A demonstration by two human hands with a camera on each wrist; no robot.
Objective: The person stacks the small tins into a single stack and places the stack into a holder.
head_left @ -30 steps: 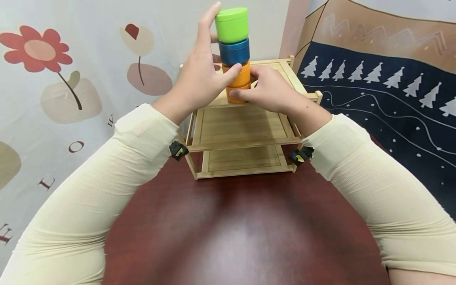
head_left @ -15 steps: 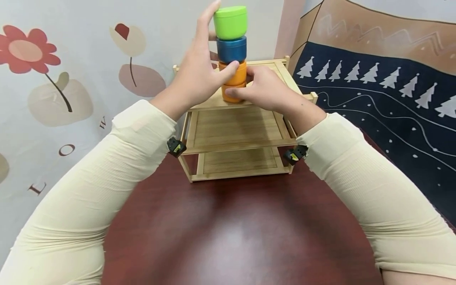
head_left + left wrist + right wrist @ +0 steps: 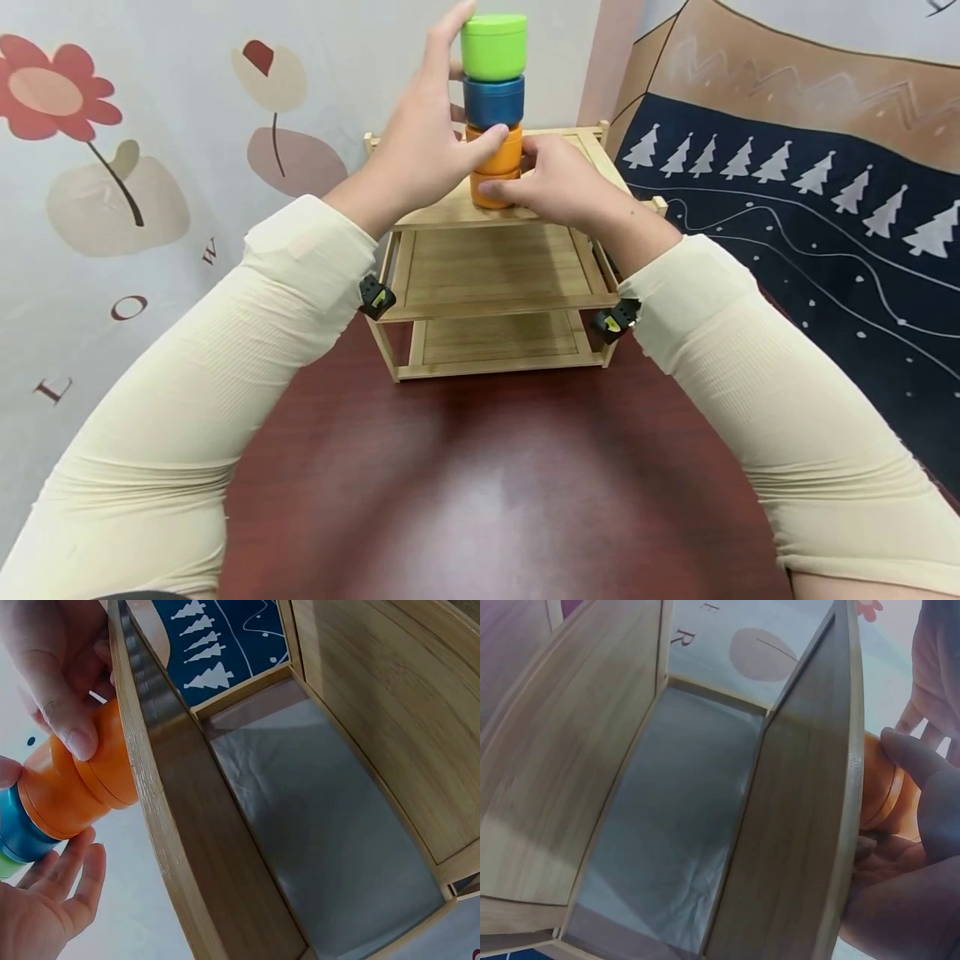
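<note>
A stack of round lidded tubs stands upright near the front edge of the top board [image 3: 450,213] of a wooden shelf rack. From the top come a green tub [image 3: 495,50], a blue tub [image 3: 495,102], an upper orange tub [image 3: 507,154] and a lower orange tub [image 3: 112,765]. My left hand [image 3: 420,154] grips the stack from the left, thumb on the upper orange tub and index finger reaching the green lid. From the right, my right hand [image 3: 566,183] grips the lower orange tub, thumb across its front; its other fingers are mostly hidden behind.
Below the top board are a middle shelf [image 3: 491,262] and a bottom shelf [image 3: 498,337]. The rack stands on a dark red table [image 3: 480,467]. A flower-print wall covering [image 3: 172,92] is close on the left, a dark tree-print one [image 3: 787,217] on the right.
Both hands keep their grip. The stack now stands straighter, and its base sits slightly further back from the board's front edge. The head view has shifted a little.
</note>
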